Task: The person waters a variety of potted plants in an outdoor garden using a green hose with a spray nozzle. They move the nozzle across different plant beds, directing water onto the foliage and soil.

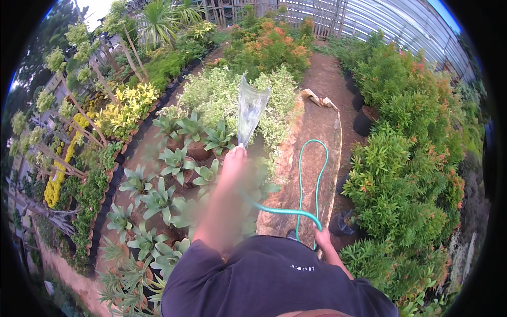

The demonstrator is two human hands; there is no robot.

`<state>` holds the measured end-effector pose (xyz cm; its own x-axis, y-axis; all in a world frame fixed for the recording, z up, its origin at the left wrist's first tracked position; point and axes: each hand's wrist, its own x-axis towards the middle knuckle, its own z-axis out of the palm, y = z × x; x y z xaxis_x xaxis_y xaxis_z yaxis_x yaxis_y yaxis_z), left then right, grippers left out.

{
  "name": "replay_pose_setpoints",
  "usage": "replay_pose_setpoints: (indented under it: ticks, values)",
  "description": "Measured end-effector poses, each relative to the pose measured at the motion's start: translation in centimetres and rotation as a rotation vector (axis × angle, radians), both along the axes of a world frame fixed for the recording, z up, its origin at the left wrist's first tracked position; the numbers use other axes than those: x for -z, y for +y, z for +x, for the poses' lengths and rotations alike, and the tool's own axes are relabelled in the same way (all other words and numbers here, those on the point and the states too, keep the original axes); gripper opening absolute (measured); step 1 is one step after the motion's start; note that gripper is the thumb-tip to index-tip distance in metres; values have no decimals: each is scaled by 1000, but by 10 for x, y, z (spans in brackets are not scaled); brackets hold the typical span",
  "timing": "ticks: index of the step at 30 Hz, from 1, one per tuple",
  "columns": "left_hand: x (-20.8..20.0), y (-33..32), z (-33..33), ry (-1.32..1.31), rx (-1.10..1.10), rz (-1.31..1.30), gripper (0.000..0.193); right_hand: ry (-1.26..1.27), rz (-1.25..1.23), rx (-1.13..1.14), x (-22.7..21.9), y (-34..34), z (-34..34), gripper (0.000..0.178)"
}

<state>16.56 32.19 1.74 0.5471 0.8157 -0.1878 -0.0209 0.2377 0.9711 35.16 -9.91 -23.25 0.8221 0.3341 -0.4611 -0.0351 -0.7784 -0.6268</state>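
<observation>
Stretched forward, my left hand [236, 154] is closed at the end of the green garden hose, which is hidden by the fingers. A clear sheet of water [252, 108] fans out from it over pale variegated shrubs [211, 95]. Low by my right side, my right hand [323, 238] is closed round the green hose [285, 211]. From there the hose runs left behind my left forearm, where a blur covers it. Its other part lies in a long loop on the ground beyond my right hand. Broad-leaved potted plants [177, 161] stand under and left of my left arm.
Dense green bushes with reddish tips [396, 158] line the right side, with black plant bags [343, 223] at their foot. A brown dirt strip edged by a sheet [322, 121] runs ahead. Yellow-leaved plants [127, 108] stand left; a corrugated metal fence [401, 26] closes the back.
</observation>
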Motion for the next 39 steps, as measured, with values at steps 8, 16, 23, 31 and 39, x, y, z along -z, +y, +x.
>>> replay_pose_setpoints:
  ticks: [8, 16, 23, 31, 39]
  values:
    - [33, 1, 14, 53, 74, -86, 26, 20, -39, -14, -25, -24, -24, 62]
    - [206, -34, -3, 272, 116, -209, 30, -26, -152, -5, -46, -74, -38, 55]
    - [301, -83, -54, 415, 301, 66, 32, 43, -65, 27, -36, -110, -29, 51]
    - [297, -173, -115, 374, 113, 62, 32, -58, 33, -155, -37, -170, -35, 48]
    - [187, -302, -136, 297, -124, -200, 32, 53, 166, -146, -40, -282, -58, 49]
